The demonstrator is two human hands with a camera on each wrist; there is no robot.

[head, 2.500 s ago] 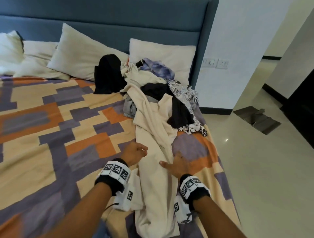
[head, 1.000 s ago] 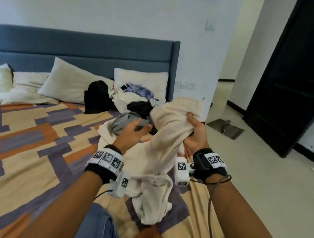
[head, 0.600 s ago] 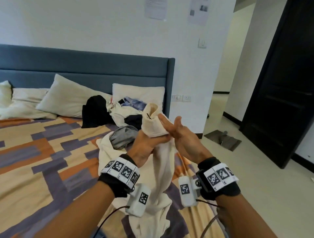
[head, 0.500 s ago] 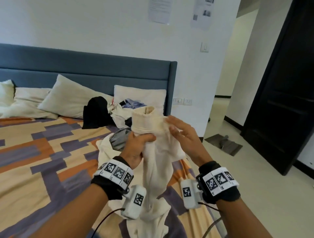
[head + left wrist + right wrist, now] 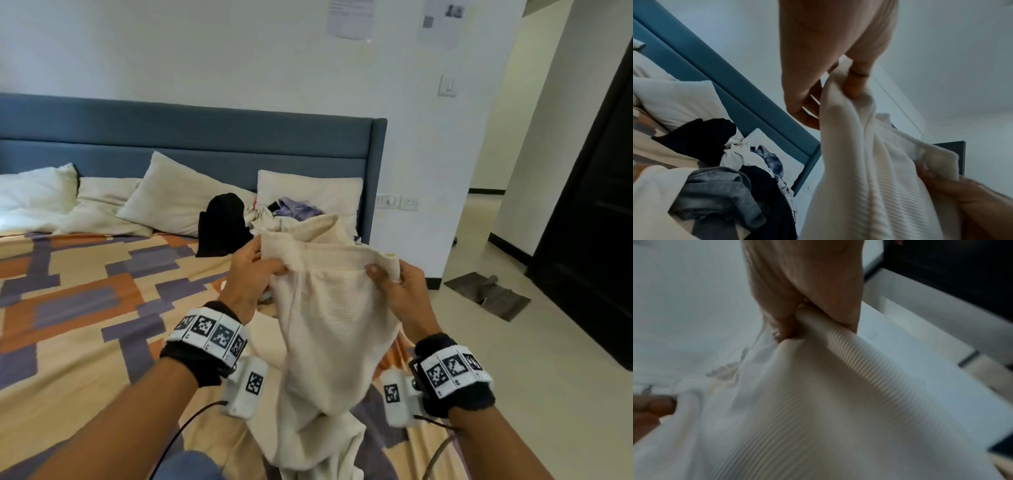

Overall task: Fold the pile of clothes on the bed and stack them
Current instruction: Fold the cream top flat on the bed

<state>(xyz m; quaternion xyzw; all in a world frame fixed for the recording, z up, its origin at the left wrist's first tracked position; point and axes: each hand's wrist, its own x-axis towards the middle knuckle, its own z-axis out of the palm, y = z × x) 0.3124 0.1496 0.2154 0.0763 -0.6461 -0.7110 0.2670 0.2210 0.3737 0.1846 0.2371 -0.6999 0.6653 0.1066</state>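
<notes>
Bed w/ blue headboard, wearing orange/purple/cream block-pattern cover. White pillows leaning along headboard. Clothes pile sitting near right pillow: black, grey, blue-white, cream items. Cream garment's lower end trailing onto cover.

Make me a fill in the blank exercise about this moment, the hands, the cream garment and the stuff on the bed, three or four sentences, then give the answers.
1. Both hands hold the cream garment by its top ____.
2. The left hand pinches one end while the ____ hand pinches the other.
3. The garment's lower part hangs down toward the ____.
4. The pile of unfolded clothes lies near the white ____.

Missing words: edge; right; bed; pillows
</notes>
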